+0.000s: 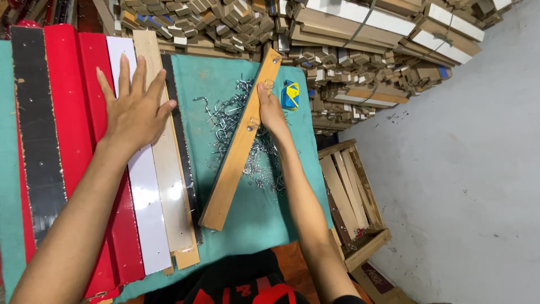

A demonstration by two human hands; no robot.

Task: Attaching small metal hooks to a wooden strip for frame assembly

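My left hand (134, 106) lies flat with fingers spread on a row of long strips: red (67, 112), white (145, 191) and pale wood (169, 180). My right hand (270, 110) grips a long wooden bar (236, 152) near its upper half. The bar lies diagonally across a green-covered table (264, 219) and over a pile of small metal hooks (225, 115). A metal hook piece is fixed to the bar by my thumb.
A black strip (36, 129) lies at the far left. A small blue and yellow box (290, 94) sits by the hooks. Stacks of cut wooden pieces (360, 45) fill the back. A wooden crate (351, 197) stands on the grey floor to the right.
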